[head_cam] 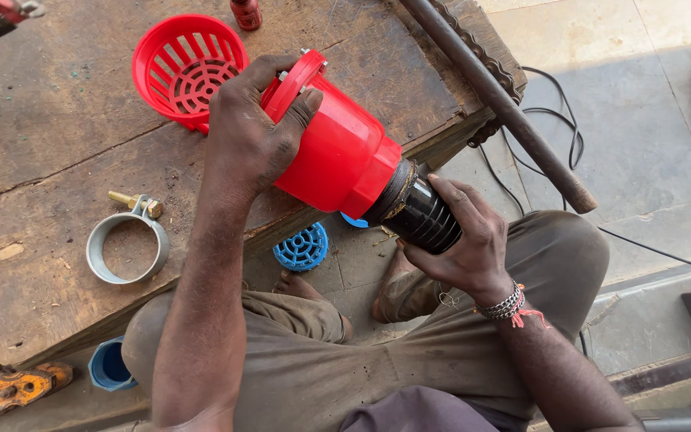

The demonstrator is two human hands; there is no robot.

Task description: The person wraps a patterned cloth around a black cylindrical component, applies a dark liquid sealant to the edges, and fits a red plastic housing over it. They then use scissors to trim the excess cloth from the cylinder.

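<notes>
While the left hand (253, 132) is wrapping closed around the flanged end of the red valve body (333, 148), the right hand (465, 240) is gripping the black pipe fitting (417, 212) screwed into its other end. Valve is lying tilted over the worktop (49, 160) edge, between both hands. Red strainer basket (185, 68) is sitting just beyond the left hand, touching the flange. Metal clamp ring (125, 240) is lying left of the left forearm. Blue strainer (301, 246) is resting on the floor below the valve.
</notes>
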